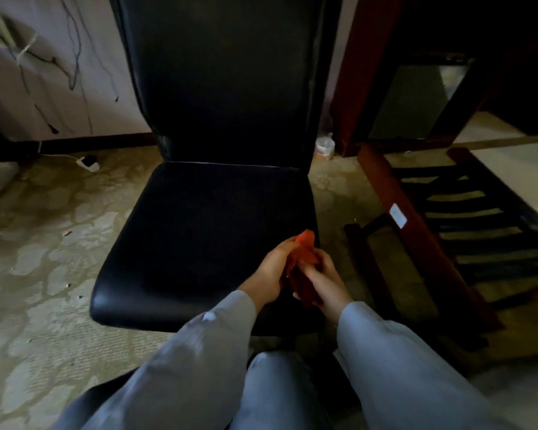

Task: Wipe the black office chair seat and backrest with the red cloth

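Right now your left hand (272, 270) and right hand (325, 279) both grip the red cloth (302, 268) bunched between them, above the seat (199, 231) front corner.

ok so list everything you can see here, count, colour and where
seat: one, black, centre
backrest: one, black, upright behind the seat
red cloth: one, red, bunched over the seat's front right corner
carpet: one, pale patterned, under the chair
charger: one, white, on the carpet at left
cables: several, dark, on the left wall
tub: one, whitish, right of the backrest
slatted frame: one, dark wood, far right
left hand: one, grips the cloth
right hand: one, grips the cloth
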Motion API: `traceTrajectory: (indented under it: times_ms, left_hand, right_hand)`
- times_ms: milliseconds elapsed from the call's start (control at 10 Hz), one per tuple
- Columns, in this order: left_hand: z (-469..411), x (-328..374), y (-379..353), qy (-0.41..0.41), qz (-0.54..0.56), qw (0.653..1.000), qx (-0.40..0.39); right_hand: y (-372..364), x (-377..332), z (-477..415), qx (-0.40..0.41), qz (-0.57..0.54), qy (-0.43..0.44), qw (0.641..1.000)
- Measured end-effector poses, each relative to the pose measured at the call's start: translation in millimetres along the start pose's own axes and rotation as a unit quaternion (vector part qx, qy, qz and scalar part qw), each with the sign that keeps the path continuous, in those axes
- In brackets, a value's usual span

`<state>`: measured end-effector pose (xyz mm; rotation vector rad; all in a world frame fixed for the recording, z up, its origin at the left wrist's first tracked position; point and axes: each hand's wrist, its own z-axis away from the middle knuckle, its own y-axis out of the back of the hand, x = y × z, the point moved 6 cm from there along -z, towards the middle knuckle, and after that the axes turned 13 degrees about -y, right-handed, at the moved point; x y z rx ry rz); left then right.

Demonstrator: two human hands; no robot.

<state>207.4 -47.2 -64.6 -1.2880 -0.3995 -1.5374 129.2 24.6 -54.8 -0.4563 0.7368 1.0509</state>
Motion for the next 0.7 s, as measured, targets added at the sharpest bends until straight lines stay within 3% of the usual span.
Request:
traceTrajectory:
  times_ms: [100, 400, 500, 600, 700]
  left_hand:
    - [5, -1, -42, 0.008, 0.020, 0.999, -0.042]
    - [-20, -30, -205, 0.036, -0.016, 0.997, -0.060]
    - [-27, -14, -265, 0.027, 0.014, 0.990, -0.136]
    - [-35, -13, -284, 0.007, -0.124, 0.985, -0.123]
    - [-40, -21, -285, 0.010, -0.179, 0.978, -0.108]
  right_hand:
    - [47, -9, 13, 0.029, 0.004, 0.033, 0.999]
    - [201, -29, 40, 0.153, -0.117, 0.108, 0.975]
    - [247, -53, 34, 0.162, -0.097, 0.127, 0.974]
    - [282, -66, 18, 0.205, 0.051, 0.116, 0.970]
    - [290, -64, 8, 0.249, 0.216, 0.126, 0.936]
